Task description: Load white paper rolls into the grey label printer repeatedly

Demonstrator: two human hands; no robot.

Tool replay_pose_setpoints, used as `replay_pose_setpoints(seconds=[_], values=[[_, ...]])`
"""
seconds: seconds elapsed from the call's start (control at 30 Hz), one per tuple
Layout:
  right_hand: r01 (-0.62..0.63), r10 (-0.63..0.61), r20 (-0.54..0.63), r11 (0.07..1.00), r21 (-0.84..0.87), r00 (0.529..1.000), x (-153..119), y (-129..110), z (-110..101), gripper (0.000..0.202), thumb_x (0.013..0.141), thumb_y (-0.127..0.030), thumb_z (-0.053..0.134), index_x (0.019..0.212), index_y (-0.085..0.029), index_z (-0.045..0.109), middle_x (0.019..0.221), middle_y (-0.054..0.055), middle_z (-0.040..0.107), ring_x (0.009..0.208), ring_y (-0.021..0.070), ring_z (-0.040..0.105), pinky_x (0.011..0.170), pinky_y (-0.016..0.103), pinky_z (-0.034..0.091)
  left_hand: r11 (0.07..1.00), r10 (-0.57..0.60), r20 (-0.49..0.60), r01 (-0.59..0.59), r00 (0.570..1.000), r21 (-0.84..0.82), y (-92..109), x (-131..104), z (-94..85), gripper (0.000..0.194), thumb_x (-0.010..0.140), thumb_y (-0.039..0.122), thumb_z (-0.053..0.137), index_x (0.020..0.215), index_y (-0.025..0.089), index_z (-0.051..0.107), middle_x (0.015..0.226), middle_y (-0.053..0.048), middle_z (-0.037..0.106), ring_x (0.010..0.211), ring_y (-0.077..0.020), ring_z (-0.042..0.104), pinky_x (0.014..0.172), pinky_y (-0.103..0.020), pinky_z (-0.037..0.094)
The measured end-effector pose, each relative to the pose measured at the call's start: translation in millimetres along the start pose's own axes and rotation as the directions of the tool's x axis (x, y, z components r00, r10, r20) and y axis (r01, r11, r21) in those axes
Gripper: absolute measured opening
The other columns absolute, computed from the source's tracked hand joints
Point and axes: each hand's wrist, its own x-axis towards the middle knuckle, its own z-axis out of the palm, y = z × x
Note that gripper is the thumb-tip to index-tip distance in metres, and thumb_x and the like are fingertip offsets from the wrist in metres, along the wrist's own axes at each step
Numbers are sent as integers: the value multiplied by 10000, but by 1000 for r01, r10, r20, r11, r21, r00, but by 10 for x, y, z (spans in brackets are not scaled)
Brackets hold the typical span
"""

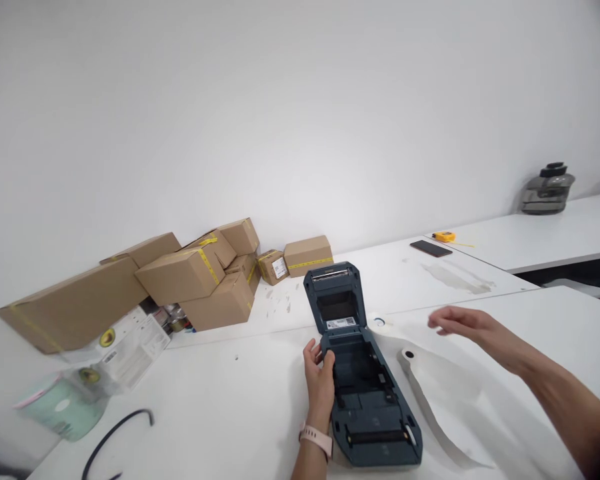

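Dark blue-grey printer-like device [361,383] on the white desk [205,400], near side, lid [339,303] swung up at the far end, bay exposed, black roller [377,437] across the near end. Left hand [320,380] has hold of its left rim by the hinge, thumb over the edge, fingers outside; right hand [463,323] hangs in the air off to the right, fingers half-curled, nothing visible in them. White paper roll [409,356] just right of the device, loose strip [431,415] trailing nearward; cardboard boxes [185,275] piled back left, yellow tape measure [444,237] back right
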Motion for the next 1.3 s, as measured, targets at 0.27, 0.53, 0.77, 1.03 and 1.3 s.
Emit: replay_pose_setpoints(seconds=[0.27, 0.53, 0.77, 1.03, 1.3], values=[[-126, 104, -241, 989, -79, 965, -586, 650, 769, 483, 758, -621, 637, 976, -206, 755, 1126, 134, 752, 1061, 367, 680, 916, 468, 555, 1000, -8, -1, 8, 1000, -8, 13, -2, 7, 623, 819, 361, 684, 1342, 151, 419, 1383, -214, 521, 1213, -248, 563, 992, -351, 465], [-67, 52, -265, 997, -47, 963, -320, 724, 1054, 518, 722, -498, 651, 1166, -235, 627, 1335, 137, 648, 1236, 324, 608, 1047, 440, 492, 1000, -8, -6, 8, 1000, -20, 23, -16, 5, 617, 808, 356, 689, 1332, 155, 432, 1381, -212, 528, 1226, -253, 565, 997, -350, 462], [-46, 30, -188, 996, -78, 982, -308, 516, 1138, 544, 813, -615, 576, 1237, -278, 628, 1196, 92, 717, 1145, 352, 643, 987, 489, 521, 1000, 0, -9, 0, 1000, -20, 45, -41, -5, 622, 798, 389, 692, 1325, 158, 455, 1370, -201, 545, 1211, -257, 573, 981, -352, 472], [276, -204, 239, 904, -327, 950, -228, -565, 1292, 383, 867, -434, 615, 1205, -261, 661, 1160, 69, 718, 1051, 301, 650, 914, 374, 507, 1000, 17, 0, -17, 1000, -5, 28, -21, -2, 605, 812, 349, 662, 1334, 139, 439, 1355, -201, 555, 1175, -239, 591, 970, -330, 474], [532, -100, 573, 524, -665, 814, 360, -483, 1866, 180, 674, -166, 742, 844, -217, 769, 909, 65, 772, 939, 305, 668, 908, 407, 424, 997, 71, -4, -71, 997, 36, -15, 8, 19, 544, 798, 304, 648, 1283, 124, 480, 1306, -199, 591, 1167, -229, 604, 973, -321, 467]])
